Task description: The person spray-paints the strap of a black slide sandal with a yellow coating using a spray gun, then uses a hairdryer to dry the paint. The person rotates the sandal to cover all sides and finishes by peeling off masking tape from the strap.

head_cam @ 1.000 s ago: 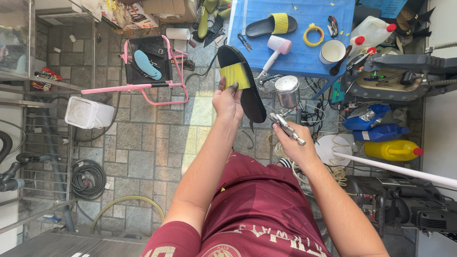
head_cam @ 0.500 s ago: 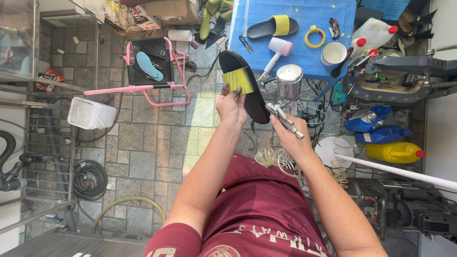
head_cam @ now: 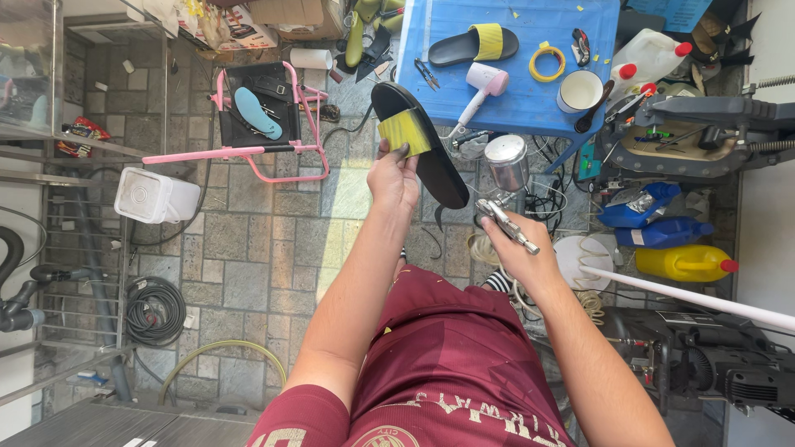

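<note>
My left hand (head_cam: 394, 175) grips a black slide sandal (head_cam: 427, 156) by its strap, which is wrapped in yellow tape (head_cam: 403, 131). The sandal is held up in front of me, sole side tilted toward my right. My right hand (head_cam: 515, 248) holds a metal spray gun (head_cam: 505, 186) with a round silver cup on top, its nozzle close to the sandal's lower edge. A second black sandal with a yellow strap (head_cam: 472, 44) lies on the blue table (head_cam: 530, 103) beyond.
The blue table also carries a pink hair dryer (head_cam: 482, 87), a roll of yellow tape (head_cam: 546, 62), a white cup (head_cam: 579, 90) and scissors. A pink stool frame (head_cam: 248, 153) stands left. Blue and yellow jugs (head_cam: 683, 263), a white pipe (head_cam: 687, 298) and machinery crowd the right.
The view has shifted slightly. The sandal and left hand have stayed raised; my right hand has brought the spray gun a little closer to the sandal.
</note>
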